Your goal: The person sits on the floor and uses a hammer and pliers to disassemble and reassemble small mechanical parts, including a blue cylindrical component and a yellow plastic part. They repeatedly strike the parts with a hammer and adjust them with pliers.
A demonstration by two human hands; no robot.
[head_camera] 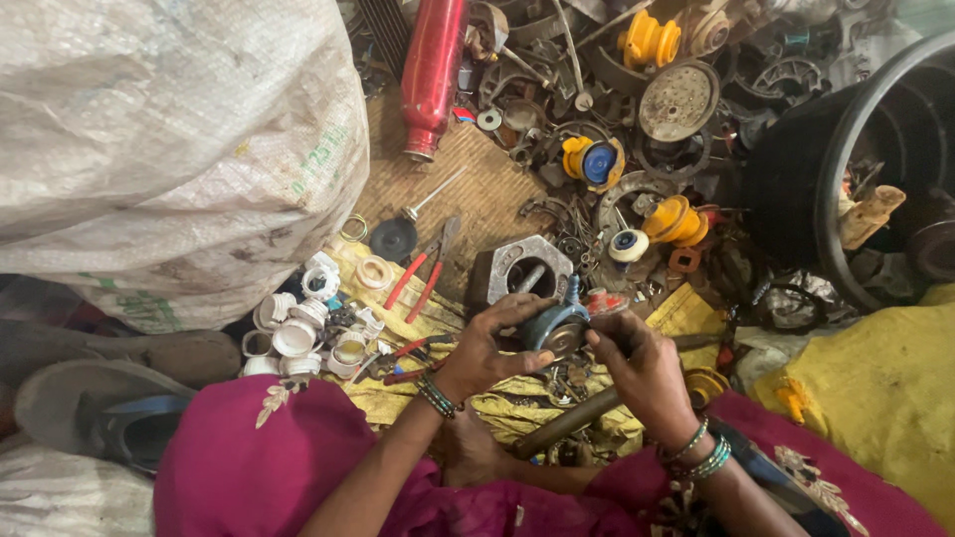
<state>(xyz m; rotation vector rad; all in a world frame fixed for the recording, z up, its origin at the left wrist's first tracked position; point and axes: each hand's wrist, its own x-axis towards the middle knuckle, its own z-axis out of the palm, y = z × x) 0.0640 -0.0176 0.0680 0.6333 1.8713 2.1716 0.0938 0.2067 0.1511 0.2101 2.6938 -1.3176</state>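
Hands, left and right, grip pressed around a round, blue-grey metal part

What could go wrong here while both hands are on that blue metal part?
1. The blue part is held in the air between the left hand and right hand; a slip could drop it onto the lap or the metal block below.
2. Small pieces could fall off and get lost in the scrap pile.
3. The pliers and loose bits lie close to the forearms and may get knocked.
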